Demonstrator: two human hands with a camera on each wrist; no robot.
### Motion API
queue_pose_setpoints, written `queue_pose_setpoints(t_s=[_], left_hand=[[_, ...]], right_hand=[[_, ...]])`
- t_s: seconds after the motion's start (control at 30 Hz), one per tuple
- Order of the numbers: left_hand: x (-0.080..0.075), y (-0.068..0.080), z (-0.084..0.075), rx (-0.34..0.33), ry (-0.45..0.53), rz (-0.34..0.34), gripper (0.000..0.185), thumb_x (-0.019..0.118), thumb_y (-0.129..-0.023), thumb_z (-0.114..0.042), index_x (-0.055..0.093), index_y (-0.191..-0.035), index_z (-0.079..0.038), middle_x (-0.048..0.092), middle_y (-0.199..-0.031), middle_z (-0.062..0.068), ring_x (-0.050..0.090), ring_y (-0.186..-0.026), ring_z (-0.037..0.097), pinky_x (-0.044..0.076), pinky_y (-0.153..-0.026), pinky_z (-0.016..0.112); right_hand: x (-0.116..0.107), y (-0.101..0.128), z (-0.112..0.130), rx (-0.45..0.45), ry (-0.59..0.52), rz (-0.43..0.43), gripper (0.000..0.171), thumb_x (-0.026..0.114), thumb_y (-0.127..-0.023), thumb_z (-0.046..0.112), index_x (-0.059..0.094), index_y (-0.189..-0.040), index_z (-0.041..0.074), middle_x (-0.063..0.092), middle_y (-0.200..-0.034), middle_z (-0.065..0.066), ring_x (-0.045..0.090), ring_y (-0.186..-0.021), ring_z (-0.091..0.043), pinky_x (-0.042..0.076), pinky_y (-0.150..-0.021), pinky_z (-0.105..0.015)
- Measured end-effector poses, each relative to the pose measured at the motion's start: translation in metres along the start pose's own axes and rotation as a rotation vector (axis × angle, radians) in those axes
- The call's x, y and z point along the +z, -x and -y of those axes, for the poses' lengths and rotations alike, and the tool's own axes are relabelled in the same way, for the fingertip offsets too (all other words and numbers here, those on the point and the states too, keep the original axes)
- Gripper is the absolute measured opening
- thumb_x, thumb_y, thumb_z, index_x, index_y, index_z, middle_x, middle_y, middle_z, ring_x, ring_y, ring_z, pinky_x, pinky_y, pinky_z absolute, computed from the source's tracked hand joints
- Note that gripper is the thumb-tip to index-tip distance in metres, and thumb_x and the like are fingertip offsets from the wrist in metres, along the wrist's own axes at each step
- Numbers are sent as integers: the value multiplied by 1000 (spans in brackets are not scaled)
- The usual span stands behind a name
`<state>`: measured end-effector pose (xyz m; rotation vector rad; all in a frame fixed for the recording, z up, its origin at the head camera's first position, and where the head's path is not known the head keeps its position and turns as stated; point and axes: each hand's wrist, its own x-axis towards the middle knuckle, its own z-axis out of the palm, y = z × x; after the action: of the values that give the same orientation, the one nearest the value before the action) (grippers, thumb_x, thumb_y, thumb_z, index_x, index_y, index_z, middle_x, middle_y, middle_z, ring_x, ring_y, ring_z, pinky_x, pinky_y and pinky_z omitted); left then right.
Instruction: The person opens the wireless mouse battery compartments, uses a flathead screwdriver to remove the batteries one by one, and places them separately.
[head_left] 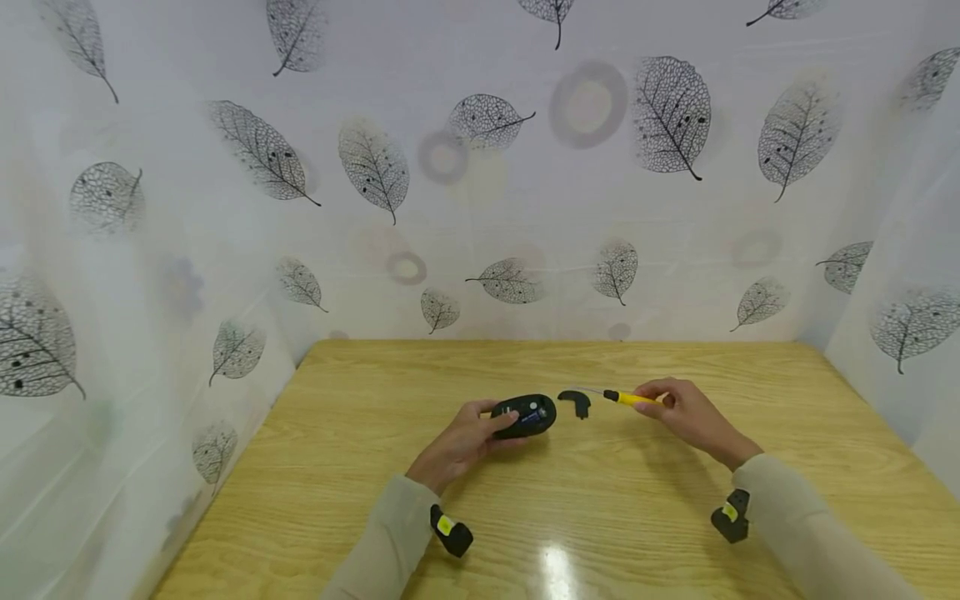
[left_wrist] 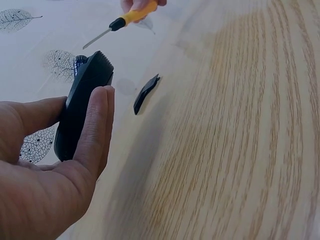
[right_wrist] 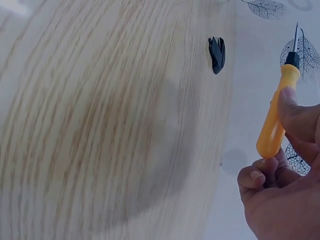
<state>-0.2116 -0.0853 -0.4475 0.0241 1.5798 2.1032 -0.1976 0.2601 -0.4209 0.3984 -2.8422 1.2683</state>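
Here, a black computer mouse [head_left: 525, 415] is held in the left hand [head_left: 459, 443] just above a light wooden table [head_left: 375, 500], roughly at the middle of its far half. The mouse is gripped with the thumb on one side and the fingers [left_wrist: 95, 130] curled along the other; in the left wrist view it [left_wrist: 82, 112] is seen edge-on, clamped between thumb and fingers. In the head view its upturned face shows a small compartment with pale parts inside, though the detail is too small to be made out. A screwdriver [head_left: 626, 397] with a yellow handle, a black collar and a thin metal shaft is held in the right hand [head_left: 690, 417], to the right of the mouse and apart from it. The handle is pinched between the thumb and the curled fingers [right_wrist: 260, 177], as the right wrist view shows, and the shaft is pointed leftward towards the mouse without touching it. A small curved black plastic piece [head_left: 575, 402] is seen lying on the table between the mouse and the tip of the screwdriver, near both but touched by neither hand. Light beige sleeves [head_left: 390, 542] are worn on both arms, and a black device with a yellow label [head_left: 450, 530] is strapped under each wrist. The table is enclosed on three sides by a white curtain printed with grey leaves [head_left: 667, 112].
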Motion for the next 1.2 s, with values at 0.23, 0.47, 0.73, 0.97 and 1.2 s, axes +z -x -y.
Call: queue_pose_setpoints(t_s=[0.23, 0.47, 0.73, 0.97, 1.2], left_hand=[[0, 0, 1, 3, -14, -6, 61, 65, -100, -8, 35, -150, 10, 46, -141, 30, 63, -118, 36, 56, -96, 41], [-1, 0, 1, 3, -12, -2, 61, 65, -100, -8, 35, -150, 10, 46, -141, 30, 64, -117, 36, 55, -96, 41], [0, -1, 2, 4, -4, -5, 60, 65, -100, -8, 36, -149, 11, 46, -140, 30, 64, -117, 36, 56, -94, 40], [0, -1, 2, -4, -4, -21, 63, 68, -98, -8, 36, -150, 9, 47, -140, 30, 65, -115, 36, 57, -93, 40], [1, -1, 2, -3, 5, -18, 65, 68, -98, -7, 33, -151, 9, 47, -140, 31, 65, -115, 36, 56, -94, 41]], right_hand=[[-4, 2, -5, 30, 41, -3, 25, 66, -99, 12, 70, -115, -7, 68, -110, -20, 52, -73, -21, 45, -60, -29], [-8, 3, -17, 51, 81, 4, 25, 64, -100, 9, 68, -115, -10, 67, -103, -17, 59, -80, -23, 50, -64, -32], [-9, 4, -23, 99, 150, -29, 22, 70, -94, 7, 69, -106, -12, 67, -92, -14, 58, -77, -22, 49, -65, -34], [-6, 6, -26, 163, 153, -36, 26, 73, -90, 11, 68, -101, -12, 67, -87, -12, 59, -77, -24, 50, -67, -35], [-5, 9, -28, 213, 157, -45, 26, 74, -90, 14, 68, -96, -11, 68, -84, -10, 61, -72, -20, 52, -64, -33]])
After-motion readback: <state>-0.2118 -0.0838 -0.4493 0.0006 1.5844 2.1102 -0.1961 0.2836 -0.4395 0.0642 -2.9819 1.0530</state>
